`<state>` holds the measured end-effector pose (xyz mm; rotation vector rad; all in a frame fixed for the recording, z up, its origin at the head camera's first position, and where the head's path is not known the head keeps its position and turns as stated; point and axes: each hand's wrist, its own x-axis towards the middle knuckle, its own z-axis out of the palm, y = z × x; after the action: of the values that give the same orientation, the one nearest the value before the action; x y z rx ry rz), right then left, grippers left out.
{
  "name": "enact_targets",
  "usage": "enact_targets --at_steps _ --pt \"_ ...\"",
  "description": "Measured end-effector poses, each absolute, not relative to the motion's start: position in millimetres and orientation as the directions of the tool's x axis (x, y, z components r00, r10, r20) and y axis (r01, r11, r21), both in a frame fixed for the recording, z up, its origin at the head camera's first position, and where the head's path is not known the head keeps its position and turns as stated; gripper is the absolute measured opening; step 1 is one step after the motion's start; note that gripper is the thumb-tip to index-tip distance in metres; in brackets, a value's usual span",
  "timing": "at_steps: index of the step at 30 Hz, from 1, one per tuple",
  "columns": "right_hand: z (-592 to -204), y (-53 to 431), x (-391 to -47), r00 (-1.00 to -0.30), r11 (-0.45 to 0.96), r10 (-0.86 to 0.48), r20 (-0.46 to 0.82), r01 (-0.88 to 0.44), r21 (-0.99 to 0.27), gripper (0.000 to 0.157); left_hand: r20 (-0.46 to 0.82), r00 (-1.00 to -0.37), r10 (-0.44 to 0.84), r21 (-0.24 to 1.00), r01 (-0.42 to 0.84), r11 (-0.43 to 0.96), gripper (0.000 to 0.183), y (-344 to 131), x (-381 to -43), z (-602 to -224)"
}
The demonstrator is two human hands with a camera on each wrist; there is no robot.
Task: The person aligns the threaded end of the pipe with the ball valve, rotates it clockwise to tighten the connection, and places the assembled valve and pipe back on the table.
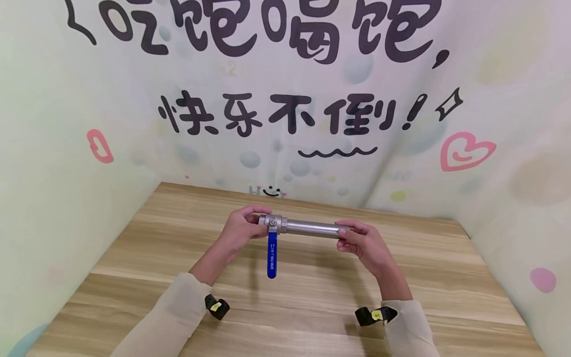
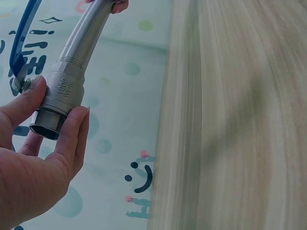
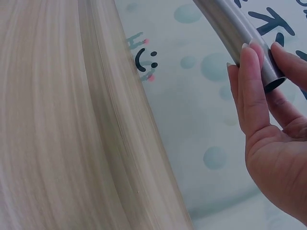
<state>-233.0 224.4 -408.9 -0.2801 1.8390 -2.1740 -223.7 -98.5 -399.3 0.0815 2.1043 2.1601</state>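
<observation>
A steel ball valve [image 1: 275, 223] with a long blue lever handle [image 1: 272, 255] is joined to a straight metal pipe [image 1: 312, 228]. Both are held level above the table, and the lever points toward the person. The left hand [image 1: 241, 230] grips the valve's body at its open end, thumb on one side and fingers on the other, as the left wrist view shows on the valve [image 2: 60, 93]. At the pipe's far end the right hand [image 1: 363, 243] holds it between thumb and fingers. The pipe's hollow end [image 3: 274, 82] shows in the right wrist view.
Beneath the hands lies a wood-grain table [image 1: 290, 307]. A pale printed backdrop [image 1: 276, 168] with dark lettering rises behind the table and along both sides. Black wrist cameras [image 1: 217, 307] sit on both sleeves.
</observation>
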Motion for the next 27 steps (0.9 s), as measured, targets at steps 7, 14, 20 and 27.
enact_targets --at_steps 7,14,20,27 --pt "-408.7 223.7 -233.7 -0.942 -0.154 -0.332 -0.055 0.112 -0.982 0.018 -0.039 -0.991 0.129 0.999 -0.041 -0.02 0.041 -98.5 -223.5 -400.0" --pt "-407.3 223.5 -233.4 -0.944 -0.146 -0.322 -0.073 0.125 -0.981 0.019 -0.038 -0.991 0.13 0.999 -0.042 -0.024 0.041 -98.2 -225.8 -399.6" --pt "-406.2 225.1 -233.5 -0.935 -0.148 -0.344 -0.082 0.14 -0.979 0.026 -0.042 -0.991 0.129 0.999 -0.045 -0.021 0.04 -98.3 -226.0 -400.2" --pt "-407.1 228.1 -230.6 -0.928 -0.16 -0.372 -0.032 0.098 -0.982 0.042 -0.054 -0.991 0.123 0.998 -0.057 -0.025 0.042 -96.7 -224.2 -399.4"
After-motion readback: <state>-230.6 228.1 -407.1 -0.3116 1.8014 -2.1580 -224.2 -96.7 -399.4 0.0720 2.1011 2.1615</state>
